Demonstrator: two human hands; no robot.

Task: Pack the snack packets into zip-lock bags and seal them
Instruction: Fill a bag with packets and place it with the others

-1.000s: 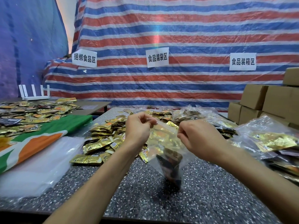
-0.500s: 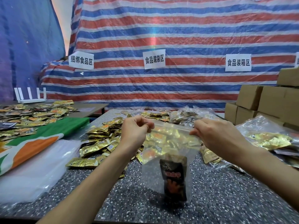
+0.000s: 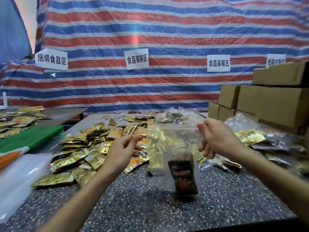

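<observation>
Clear zip-lock bag [image 3: 167, 139], blurred, held upright over the speckled tabletop [image 3: 133, 206], dark snack packet [image 3: 184, 178] at its bottom, top right corner pinched by right hand [image 3: 217, 139], left hand [image 3: 122, 149] beside it, fingers loosely curled, empty, gold packets [image 3: 80, 148] heaped behind, partly hidden.

The left arm [image 3: 80, 198] and the right arm [image 3: 267, 173] were both bare from the near edge of the view right up to the wrists. The left hand [image 3: 122, 149] and the right hand [image 3: 217, 139] were bare too. The fingers [image 3: 132, 139] looked slim and a bit blurry.
</observation>
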